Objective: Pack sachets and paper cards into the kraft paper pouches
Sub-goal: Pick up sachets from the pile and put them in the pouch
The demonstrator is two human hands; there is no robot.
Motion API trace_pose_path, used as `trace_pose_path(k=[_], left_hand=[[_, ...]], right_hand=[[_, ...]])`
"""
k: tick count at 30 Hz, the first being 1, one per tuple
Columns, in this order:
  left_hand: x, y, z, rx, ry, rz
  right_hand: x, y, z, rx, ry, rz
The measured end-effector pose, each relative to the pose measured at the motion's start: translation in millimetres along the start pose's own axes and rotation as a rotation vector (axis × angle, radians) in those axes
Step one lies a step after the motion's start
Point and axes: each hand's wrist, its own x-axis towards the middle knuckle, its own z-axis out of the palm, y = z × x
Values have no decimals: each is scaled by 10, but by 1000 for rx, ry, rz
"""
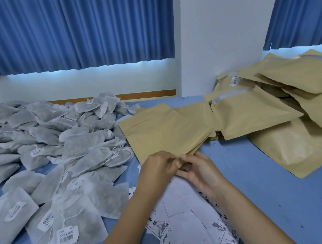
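Opening step, I judge: the left hand (157, 167) and right hand (199, 168) both pinch the near corner of the top kraft pouch (168, 132) at centre, fingers curled. Next it needs a sachet (78, 144) (left heap) and a paper card (182, 215).

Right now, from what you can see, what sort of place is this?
Likely a small hand-packing workroom: a heap of tagged sachets, piles of kraft paper pouches and printed paper cards share one blue table beneath blue curtains.
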Motion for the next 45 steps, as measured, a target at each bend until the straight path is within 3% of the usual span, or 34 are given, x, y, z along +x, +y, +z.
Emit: trace_pose_path(k=[3,9,13,17,21,25,27,30,33,37,39,41,43,45], left_hand=[[-11,25,25,190,-5,34],[-36,97,14,182,-30,157],[-45,135,39,274,11,283],[-9,117,45,376,35,161],[-83,256,58,416,69,182],[3,184,-52,153,296,-112],[2,72,-77,121,326,-109],[-38,67,-45,210,249,56],[-46,96,88,449,60,56],[-60,104,52,328,33,214],[-76,156,6,262,125,318],[-78,182,-20,204,330,379],[-68,181,-91,141,534,382],[-26,124,-179,109,631,383]], right_hand=[[20,47,13,-13,-4,2],[35,44,-36,-152,41,-1],[46,55,-57,-92,98,-17],[27,112,30,-194,76,-81],[19,108,70,-289,116,-129],[17,176,59,-278,221,-85],[30,204,74,-263,250,-48],[53,138,60,-300,223,-79],[61,68,-53,-396,307,-154],[73,-2,-145,-393,286,-165],[88,-15,-137,-453,293,-176],[88,-1,-143,-531,334,-194],[86,19,-163,-557,361,-170],[70,18,-150,-501,365,-129]])
